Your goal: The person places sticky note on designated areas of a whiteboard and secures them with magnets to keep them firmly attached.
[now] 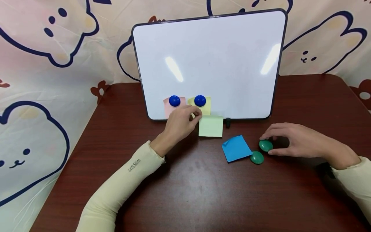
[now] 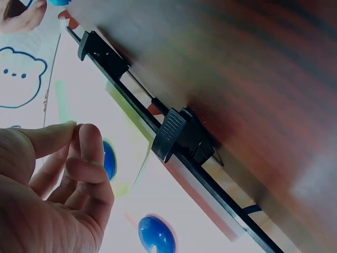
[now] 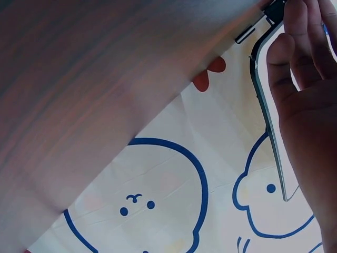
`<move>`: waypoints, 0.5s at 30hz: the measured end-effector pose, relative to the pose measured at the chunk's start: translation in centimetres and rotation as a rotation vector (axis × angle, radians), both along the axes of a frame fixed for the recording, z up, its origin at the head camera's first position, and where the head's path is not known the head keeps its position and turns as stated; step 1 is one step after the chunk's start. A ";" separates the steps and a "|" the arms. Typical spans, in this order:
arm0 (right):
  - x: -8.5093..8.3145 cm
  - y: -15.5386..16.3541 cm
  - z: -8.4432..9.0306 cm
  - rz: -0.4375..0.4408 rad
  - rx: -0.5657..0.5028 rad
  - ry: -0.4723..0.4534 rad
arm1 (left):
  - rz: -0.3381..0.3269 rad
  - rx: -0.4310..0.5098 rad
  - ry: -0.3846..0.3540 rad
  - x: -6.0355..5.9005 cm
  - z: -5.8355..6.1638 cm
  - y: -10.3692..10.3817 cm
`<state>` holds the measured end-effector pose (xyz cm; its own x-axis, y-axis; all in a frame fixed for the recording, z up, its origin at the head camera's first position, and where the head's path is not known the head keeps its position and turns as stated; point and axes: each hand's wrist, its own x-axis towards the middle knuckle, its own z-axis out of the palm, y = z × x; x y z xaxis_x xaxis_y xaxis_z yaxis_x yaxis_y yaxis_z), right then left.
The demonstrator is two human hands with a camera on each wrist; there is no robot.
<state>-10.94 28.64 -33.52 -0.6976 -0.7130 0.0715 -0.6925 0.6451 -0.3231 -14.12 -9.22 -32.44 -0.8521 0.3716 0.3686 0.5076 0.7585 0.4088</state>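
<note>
My left hand [image 1: 183, 121] pinches the upper left corner of a pale green sticky note [image 1: 211, 127], held in front of the whiteboard's lower edge. In the left wrist view its thumb and index finger meet at the tips. On the whiteboard [image 1: 208, 61], blue round magnets [image 1: 174, 101] lie over a pink sticky note [image 1: 167, 108] and a yellow sticky note [image 1: 207, 110]. My right hand [image 1: 301, 140] has its curled fingers and thumb at opposite edges of a green round magnet [image 1: 266, 146]. A second green magnet [image 1: 257, 157] touches a blue sticky note's corner [image 1: 236, 149].
The whiteboard leans upright at the back of a dark wooden table [image 1: 185, 193]. Black clips [image 2: 176, 134] support its lower edge. Behind hangs a cloth [image 1: 37, 80] with cartoon drawings.
</note>
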 end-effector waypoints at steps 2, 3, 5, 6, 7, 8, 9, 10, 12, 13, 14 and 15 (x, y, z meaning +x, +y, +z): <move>0.0 0.0 0.0 0.001 0.002 0.001 | -0.006 0.003 0.000 -0.1 -0.1 0.0; 0.0 0.0 0.0 0.002 0.003 0.001 | -0.009 0.007 -0.001 -0.1 -0.1 0.0; -0.1 0.0 -0.1 0.003 0.003 0.002 | -0.013 0.015 -0.005 -0.2 -0.1 0.1; -0.1 0.0 -0.1 0.005 0.002 0.003 | -0.015 0.020 -0.009 -0.2 -0.1 0.1; -0.1 0.0 -0.1 0.005 0.001 0.003 | -0.016 0.025 -0.013 -0.2 -0.1 0.1; -0.1 0.0 -0.1 0.006 0.001 0.005 | -0.017 0.028 -0.016 -0.2 -0.1 0.1; -0.1 0.0 -0.1 0.007 0.000 0.004 | -0.017 0.034 -0.021 -0.2 0.0 0.1; -0.1 0.0 -0.1 0.006 0.000 0.003 | -0.018 0.037 -0.023 -0.2 0.0 0.2; -0.1 0.0 -0.1 0.005 -0.001 0.003 | -0.018 0.041 -0.027 -0.2 0.1 0.2; -0.1 0.0 -0.1 0.004 0.000 0.002 | -0.017 0.042 -0.028 -0.2 0.1 0.2; -0.1 0.0 -0.1 0.003 0.000 0.001 | -0.018 0.042 -0.026 -0.2 0.1 0.2; -0.1 0.0 -0.1 0.003 0.000 -0.002 | -0.018 0.043 -0.024 -0.2 0.2 0.2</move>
<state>-11.04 28.63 -33.63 -0.6959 -0.7148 0.0699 -0.6934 0.6433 -0.3248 -14.35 -9.00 -32.29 -0.8542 0.3714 0.3639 0.5107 0.7307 0.4531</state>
